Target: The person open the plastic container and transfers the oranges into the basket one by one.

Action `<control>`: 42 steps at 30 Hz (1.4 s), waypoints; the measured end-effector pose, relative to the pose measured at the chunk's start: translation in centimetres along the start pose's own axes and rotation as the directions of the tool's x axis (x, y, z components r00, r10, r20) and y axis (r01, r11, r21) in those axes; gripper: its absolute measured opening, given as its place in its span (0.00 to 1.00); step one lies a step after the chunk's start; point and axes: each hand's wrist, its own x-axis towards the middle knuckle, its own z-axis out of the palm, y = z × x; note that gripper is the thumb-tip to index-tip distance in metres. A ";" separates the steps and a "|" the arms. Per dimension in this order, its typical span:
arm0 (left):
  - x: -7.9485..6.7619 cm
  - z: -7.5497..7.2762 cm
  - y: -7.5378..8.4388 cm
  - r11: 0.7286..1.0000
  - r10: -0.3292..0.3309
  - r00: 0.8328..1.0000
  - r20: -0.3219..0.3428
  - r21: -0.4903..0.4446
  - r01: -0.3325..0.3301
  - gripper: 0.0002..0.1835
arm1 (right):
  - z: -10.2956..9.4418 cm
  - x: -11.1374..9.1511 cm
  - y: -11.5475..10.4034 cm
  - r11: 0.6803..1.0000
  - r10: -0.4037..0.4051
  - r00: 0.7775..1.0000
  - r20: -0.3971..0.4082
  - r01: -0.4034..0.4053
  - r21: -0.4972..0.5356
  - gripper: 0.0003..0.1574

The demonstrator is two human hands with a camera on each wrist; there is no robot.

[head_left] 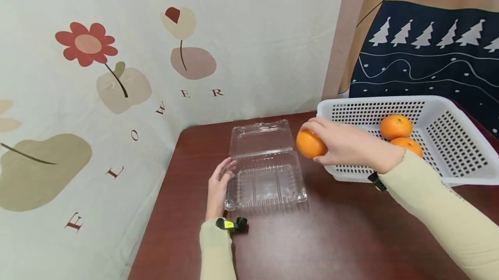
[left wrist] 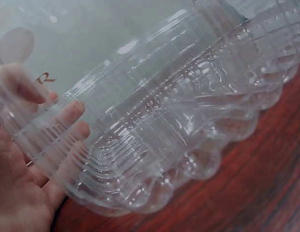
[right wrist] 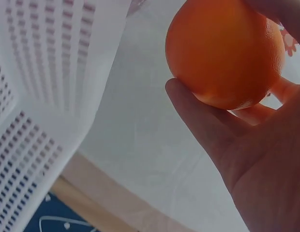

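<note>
My right hand [head_left: 343, 141] grips an orange [head_left: 310, 144] in the air, just left of the white basket. In the right wrist view, the thumb lies along one side of the orange [right wrist: 225, 53] and fingers reach around the other. A clear plastic clamshell box [head_left: 266, 184] lies on the table with its lid [head_left: 262, 138] folded back toward the wall. My left hand [head_left: 220, 187] rests at the box's left side, its fingers loosely bent near the hinge. In the left wrist view, those fingers [left wrist: 67, 116] appear partly through the clear plastic wall.
The white perforated basket [head_left: 390, 100] stands at the right, with two oranges [head_left: 396, 127] visible inside; the right arm partly covers it. A patterned cloth [head_left: 265, 46] hangs behind the dark red table [head_left: 312, 236]. A dark blue cloth [head_left: 429, 67] hangs behind the basket.
</note>
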 end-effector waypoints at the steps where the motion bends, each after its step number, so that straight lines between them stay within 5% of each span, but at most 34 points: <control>1: 0.0 0.0 0.0 1.000 -0.002 1.000 -0.003 0.002 0.002 0.22 | -0.2 0.0 0.2 1.000 0.013 1.000 0.002 -0.013 -0.013 0.41; 13: -0.2 -0.2 0.4 1.000 -0.006 1.000 0.003 0.018 0.006 0.22 | -2.3 -0.8 3.6 0.984 0.171 0.983 0.075 -0.166 -0.065 0.46; 23: 0.5 -0.7 -1.0 1.000 -0.005 1.000 0.010 0.008 0.005 0.22 | -2.1 -0.9 7.8 0.943 0.329 0.911 0.249 -0.328 -0.046 0.45; 34: 0.0 -0.2 0.2 1.000 -0.026 1.000 0.000 0.011 0.026 0.22 | -0.9 -0.8 9.9 0.922 0.378 0.862 0.338 -0.383 -0.055 0.39; 42: 0.1 -0.1 -0.1 0.999 -0.029 1.000 -0.001 0.018 0.029 0.23 | -0.2 -0.6 10.6 0.922 0.381 0.863 0.331 -0.381 -0.070 0.41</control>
